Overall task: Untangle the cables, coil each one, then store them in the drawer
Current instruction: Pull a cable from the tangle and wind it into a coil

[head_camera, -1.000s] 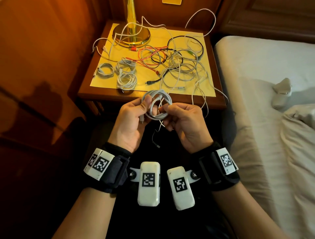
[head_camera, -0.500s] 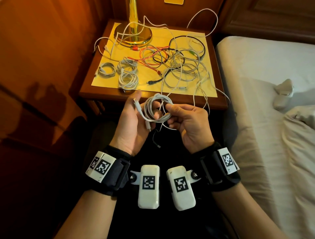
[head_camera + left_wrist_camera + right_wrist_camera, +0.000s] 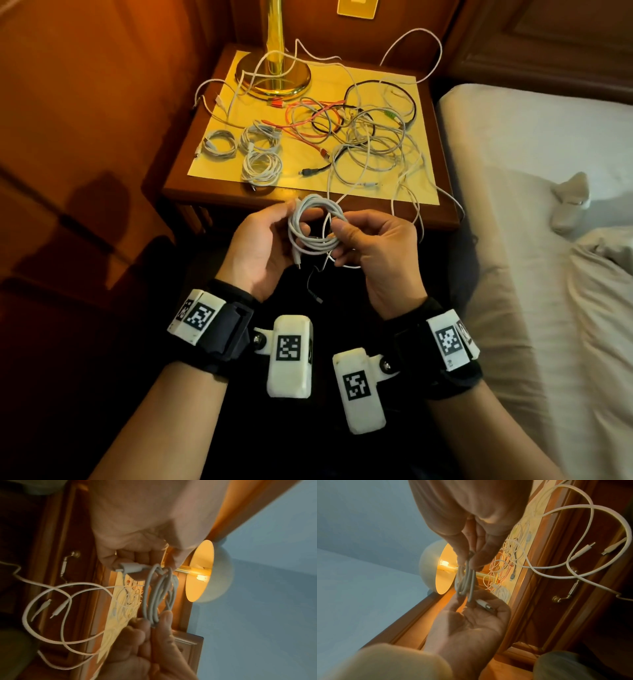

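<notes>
In front of the worktop (image 3: pixel 308 202), over my lap: both my hands share one coiled white cable (image 3: pixel 313 226).
Left hand (image 3: pixel 260 246): fingers curled on the coil's left side, its plug by my palm.
Right hand (image 3: pixel 373 246): thumb and fingertips pinch the coil's right side.
Three finished coils (image 3: pixel 246 154): lying close together on the worktop's left part.
Tangled cables (image 3: pixel 363 144): spread over its right part, one white strand hanging off the front edge.
Lamp base (image 3: pixel 274 77): at the back.
</notes>
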The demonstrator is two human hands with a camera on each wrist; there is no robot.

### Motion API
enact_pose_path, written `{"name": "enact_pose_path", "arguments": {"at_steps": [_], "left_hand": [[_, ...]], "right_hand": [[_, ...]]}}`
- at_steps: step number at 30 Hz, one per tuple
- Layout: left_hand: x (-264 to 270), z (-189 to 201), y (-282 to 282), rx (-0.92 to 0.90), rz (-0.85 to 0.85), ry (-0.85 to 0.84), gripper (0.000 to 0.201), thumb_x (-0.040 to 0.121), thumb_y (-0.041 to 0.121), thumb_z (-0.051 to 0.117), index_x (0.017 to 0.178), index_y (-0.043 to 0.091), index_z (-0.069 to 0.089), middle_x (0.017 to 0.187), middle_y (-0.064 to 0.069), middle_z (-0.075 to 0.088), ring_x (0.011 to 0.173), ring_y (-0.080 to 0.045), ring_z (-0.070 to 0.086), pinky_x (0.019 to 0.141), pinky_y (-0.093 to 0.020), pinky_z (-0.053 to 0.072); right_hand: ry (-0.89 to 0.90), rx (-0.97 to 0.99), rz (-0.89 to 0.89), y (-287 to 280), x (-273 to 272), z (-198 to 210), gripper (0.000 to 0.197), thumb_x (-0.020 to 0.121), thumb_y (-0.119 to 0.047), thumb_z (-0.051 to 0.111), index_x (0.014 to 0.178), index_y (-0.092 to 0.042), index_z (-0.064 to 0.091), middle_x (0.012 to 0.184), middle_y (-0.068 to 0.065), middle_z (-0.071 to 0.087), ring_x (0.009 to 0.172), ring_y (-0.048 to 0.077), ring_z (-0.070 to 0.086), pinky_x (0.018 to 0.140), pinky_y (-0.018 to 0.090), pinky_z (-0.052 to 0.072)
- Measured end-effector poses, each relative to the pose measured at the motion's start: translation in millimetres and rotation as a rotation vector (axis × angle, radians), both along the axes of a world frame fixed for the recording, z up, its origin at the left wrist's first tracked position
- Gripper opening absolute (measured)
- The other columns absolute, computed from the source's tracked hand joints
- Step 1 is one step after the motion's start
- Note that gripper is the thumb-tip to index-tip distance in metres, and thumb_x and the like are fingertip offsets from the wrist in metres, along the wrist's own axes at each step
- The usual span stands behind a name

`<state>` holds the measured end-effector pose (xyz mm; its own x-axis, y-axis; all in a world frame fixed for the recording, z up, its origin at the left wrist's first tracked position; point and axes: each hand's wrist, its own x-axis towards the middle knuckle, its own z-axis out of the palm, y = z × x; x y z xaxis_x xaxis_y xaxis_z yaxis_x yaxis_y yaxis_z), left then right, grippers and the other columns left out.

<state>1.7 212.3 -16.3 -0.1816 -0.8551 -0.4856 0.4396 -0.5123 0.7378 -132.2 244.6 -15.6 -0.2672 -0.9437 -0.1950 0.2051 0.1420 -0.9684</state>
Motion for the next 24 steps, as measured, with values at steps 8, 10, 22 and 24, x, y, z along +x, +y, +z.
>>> {"name": "enact_pose_path", "arguments": {"at_steps": [8,10,22,24], "left_hand": [[18,-4,-18,-0.102,-0.203,-0.253,0.032,0.094,0.037,0.053,0.104,0.014,0.072,0.088,0.0,0.07,0.081,-0.014,0.06,0.074,-0.03,0.04],[34,-7,-41,-0.117,-0.152,-0.396,0.027,0.091,0.038,0.057,0.102,0.018,0.072,0.095,0.004,0.072,0.085,-0.01,0.06,0.073,-0.03,0.038],[127,-81,-195,0.089,-0.002,-1.302,0.058,0.099,0.042,0.033,0.141,0.003,0.043,0.145,-0.024,0.042,0.133,-0.043,0.038,0.109,-0.048,0.03],[130,-86,-205,0.099,0.028,-1.337,0.064,0.102,0.046,0.024,0.135,-0.003,0.049,0.14,-0.028,0.046,0.131,-0.044,0.04,0.107,-0.049,0.029]], "right_hand": [[-0.084,0.063,0.063,-8,-9,-7,0.013,0.086,0.001,0.063,0.095,0.01,0.064,0.066,0.014,0.062,0.049,0.017,0.055,0.045,0.022,0.049],[-0.1,0.082,0.06,-11,-12,-8,0.011,0.086,0.0,0.063,0.094,0.008,0.065,0.066,0.014,0.061,0.049,0.016,0.056,0.045,0.022,0.049],[-0.073,0.138,0.096,-75,11,-18,0.005,0.087,-0.002,0.063,0.086,0.003,0.063,0.064,0.011,0.061,0.046,0.016,0.055,0.044,0.022,0.049],[-0.045,0.133,0.13,-94,20,-17,0.005,0.086,-0.002,0.064,0.084,0.002,0.064,0.065,0.011,0.062,0.046,0.016,0.055,0.043,0.022,0.048]]}}
